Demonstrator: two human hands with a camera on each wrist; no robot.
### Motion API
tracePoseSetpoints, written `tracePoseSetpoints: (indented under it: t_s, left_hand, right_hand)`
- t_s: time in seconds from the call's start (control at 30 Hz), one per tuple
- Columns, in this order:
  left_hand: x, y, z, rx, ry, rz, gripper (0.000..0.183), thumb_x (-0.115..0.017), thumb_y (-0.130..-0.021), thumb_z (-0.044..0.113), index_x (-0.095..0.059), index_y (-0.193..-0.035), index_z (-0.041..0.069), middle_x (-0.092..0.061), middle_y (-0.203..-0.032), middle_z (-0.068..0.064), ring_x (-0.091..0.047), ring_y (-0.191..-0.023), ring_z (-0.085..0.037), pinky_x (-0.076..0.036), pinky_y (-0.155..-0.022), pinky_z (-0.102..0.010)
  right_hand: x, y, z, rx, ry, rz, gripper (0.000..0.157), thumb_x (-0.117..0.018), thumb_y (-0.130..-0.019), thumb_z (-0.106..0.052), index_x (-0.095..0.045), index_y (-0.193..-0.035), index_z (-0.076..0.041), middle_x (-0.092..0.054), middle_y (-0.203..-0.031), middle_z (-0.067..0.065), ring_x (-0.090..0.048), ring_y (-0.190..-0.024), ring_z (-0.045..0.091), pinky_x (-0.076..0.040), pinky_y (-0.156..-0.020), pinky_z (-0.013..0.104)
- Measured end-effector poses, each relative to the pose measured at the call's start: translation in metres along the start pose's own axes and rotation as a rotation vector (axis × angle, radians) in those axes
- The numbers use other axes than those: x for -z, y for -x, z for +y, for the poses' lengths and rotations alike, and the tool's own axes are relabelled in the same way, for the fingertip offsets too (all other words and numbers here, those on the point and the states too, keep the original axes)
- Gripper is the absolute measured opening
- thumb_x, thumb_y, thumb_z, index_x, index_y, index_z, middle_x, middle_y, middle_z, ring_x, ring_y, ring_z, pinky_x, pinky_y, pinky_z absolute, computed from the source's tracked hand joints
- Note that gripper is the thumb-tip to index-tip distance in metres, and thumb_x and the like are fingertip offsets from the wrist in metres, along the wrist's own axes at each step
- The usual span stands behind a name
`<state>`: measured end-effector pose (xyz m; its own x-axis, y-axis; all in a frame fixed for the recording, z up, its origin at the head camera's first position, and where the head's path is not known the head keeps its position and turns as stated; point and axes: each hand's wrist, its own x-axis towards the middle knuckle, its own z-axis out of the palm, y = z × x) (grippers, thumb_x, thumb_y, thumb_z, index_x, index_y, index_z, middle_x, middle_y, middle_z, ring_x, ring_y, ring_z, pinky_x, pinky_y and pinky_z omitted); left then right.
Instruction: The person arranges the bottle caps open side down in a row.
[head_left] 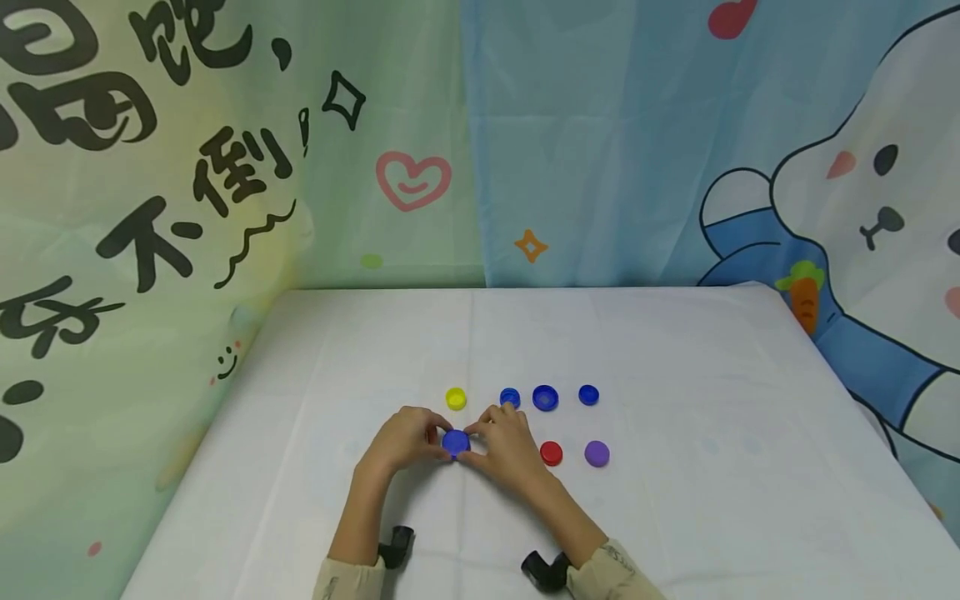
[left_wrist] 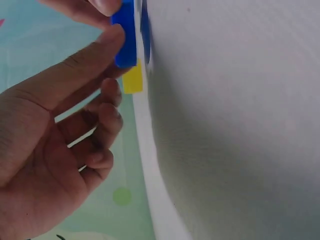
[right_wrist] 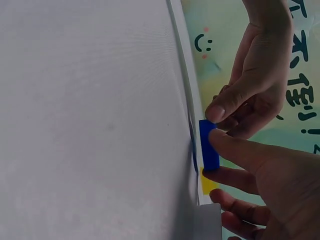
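Blue round cap (head_left: 456,442) is, in the head view, above the white table (head_left: 712,500), pinched at its rim by the left hand (head_left: 405,439) and the right hand (head_left: 508,447). From it, a yellow cap (head_left: 456,398) lies at 12 o'clock, three other blue caps (head_left: 545,398) near 2, a red cap (head_left: 551,453) and a purple cap (head_left: 597,453) near 3. In the left wrist view, the left hand grips from 7 o'clock. In the right wrist view, the right hand grips from 4 o'clock.

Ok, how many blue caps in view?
4: held blue cap, pinched by left hand and right hand; far row: left blue cap, middle blue cap, right blue cap. Hands may hide more.
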<state>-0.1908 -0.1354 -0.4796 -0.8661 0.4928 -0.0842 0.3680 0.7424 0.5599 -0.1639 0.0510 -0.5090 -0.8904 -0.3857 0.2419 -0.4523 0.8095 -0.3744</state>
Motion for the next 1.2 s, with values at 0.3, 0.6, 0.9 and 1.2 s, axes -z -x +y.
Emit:
tracePoseSetpoints:
  t_s: [0.3, 0.6, 0.9, 1.2]
  left_hand:
    - [0.005, -0.002, 0.002, 0.062, -0.016, -0.053, 0.037, -0.084, -0.064, 0.018, -0.069, -0.096, 0.008, -0.053, -0.064, 0.005, -0.047, -0.058, -0.010, -0.041, -0.055, -0.026]
    - [0.031, -0.021, 0.006, 0.057, -0.074, 0.080, 0.032, -0.075, -0.077, 0.026, -0.066, -0.103, 0.010, -0.060, -0.076, 0.001, -0.052, -0.064, -0.012, -0.043, -0.058, -0.027]
    - [0.022, -0.049, -0.006, 0.097, -0.178, 0.074, 0.039, -0.080, -0.071, 0.024, -0.067, -0.105, 0.009, -0.060, -0.078, -0.001, -0.053, -0.066, -0.015, -0.044, -0.058, -0.030]
    - [0.013, -0.055, -0.010, 0.100, -0.207, 0.068, 0.032, -0.080, -0.072, 0.024, -0.071, -0.096, 0.005, -0.056, -0.070, 0.001, -0.050, -0.061, -0.014, -0.043, -0.058, -0.029]
  right_hand:
    - [0.008, -0.003, -0.003, 0.009, 0.070, -0.065, 0.041, -0.073, -0.074, -0.046, -0.073, -0.100, -0.015, -0.061, -0.093, 0.001, -0.046, -0.089, 0.020, -0.033, -0.074, 0.035]
    - [0.032, -0.043, 0.008, -0.067, -0.048, -0.048, 0.039, -0.073, -0.078, -0.034, -0.069, -0.109, -0.010, -0.063, -0.099, 0.006, -0.050, -0.089, 0.021, -0.040, -0.078, 0.035]
    - [0.007, -0.064, 0.007, -0.151, 0.054, -0.072, 0.036, -0.076, -0.074, -0.028, -0.071, -0.107, -0.014, -0.063, -0.084, 0.001, -0.050, -0.079, 0.020, -0.036, -0.071, 0.035]
    - [-0.001, -0.070, 0.010, -0.146, 0.085, -0.062, 0.033, -0.078, -0.072, -0.029, -0.073, -0.101, -0.013, -0.063, -0.085, 0.004, -0.048, -0.078, 0.020, -0.033, -0.071, 0.035]
